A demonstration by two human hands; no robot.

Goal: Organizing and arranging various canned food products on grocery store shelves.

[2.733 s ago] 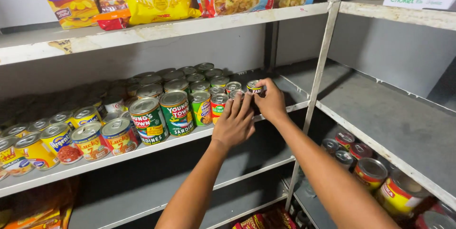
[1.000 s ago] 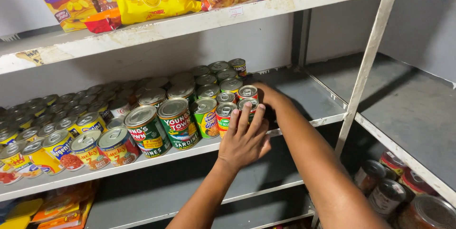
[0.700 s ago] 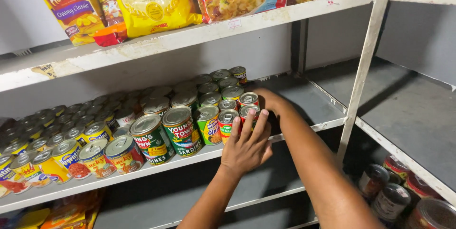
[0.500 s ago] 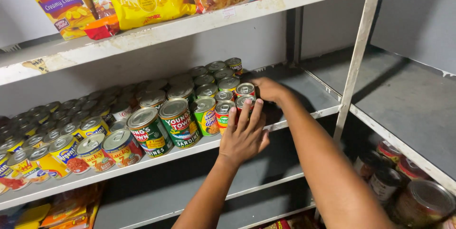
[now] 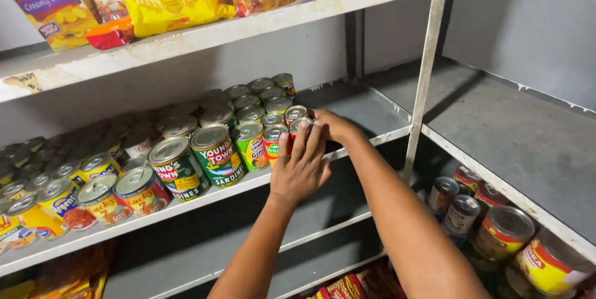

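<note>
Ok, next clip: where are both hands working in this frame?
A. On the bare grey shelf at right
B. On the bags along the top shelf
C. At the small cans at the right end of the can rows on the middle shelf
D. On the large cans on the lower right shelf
C: the left hand lies fingers-up against the small red cans at the row's right end, and the right hand cups them from the right.

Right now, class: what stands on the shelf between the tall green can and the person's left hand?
In the head view, two smaller cans stand between the tall green can and the left hand: a green-and-yellow can and a red-and-yellow can.
</note>
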